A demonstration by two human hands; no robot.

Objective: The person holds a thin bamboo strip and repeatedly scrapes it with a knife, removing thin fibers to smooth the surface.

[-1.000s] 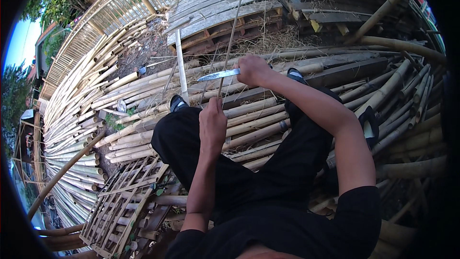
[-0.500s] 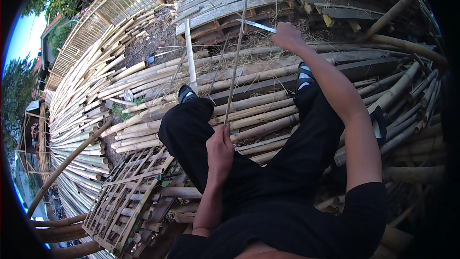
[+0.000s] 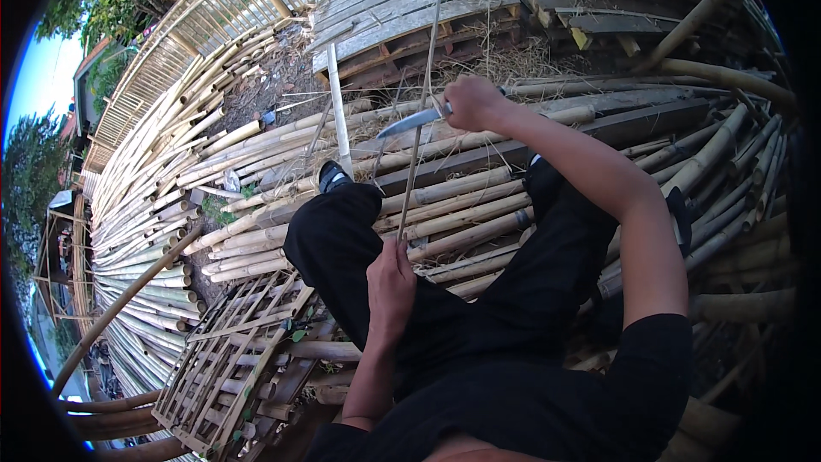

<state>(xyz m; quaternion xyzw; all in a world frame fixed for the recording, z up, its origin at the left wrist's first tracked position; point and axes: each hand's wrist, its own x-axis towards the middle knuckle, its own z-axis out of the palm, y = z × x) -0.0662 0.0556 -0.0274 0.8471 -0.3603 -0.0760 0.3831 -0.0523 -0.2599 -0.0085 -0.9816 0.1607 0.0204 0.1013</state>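
My left hand (image 3: pixel 391 289) is closed around the lower end of a long thin bamboo strip (image 3: pixel 425 85), just above my left thigh. The strip slants up and away, its far end over the wooden pallet. In my right hand (image 3: pixel 473 104) is a knife (image 3: pixel 409 123), gripped by its handle, most of which the fingers hide. The blade lies across the strip, about midway along it, with its tip pointing left. Whether the edge touches the strip I cannot tell.
Bamboo poles (image 3: pixel 462 205) lie under and around my legs, with more poles (image 3: pixel 145 257) fanned out at the left. A slatted pallet (image 3: pixel 402 0) stands ahead. A pale flat strip (image 3: pixel 339 111) leans near my left foot. A bamboo lattice (image 3: pixel 227 359) sits lower left.
My right hand has drawn the knife down along the strip toward me and a little left. The left hand keeps its hold on the strip's lower end, having barely moved.
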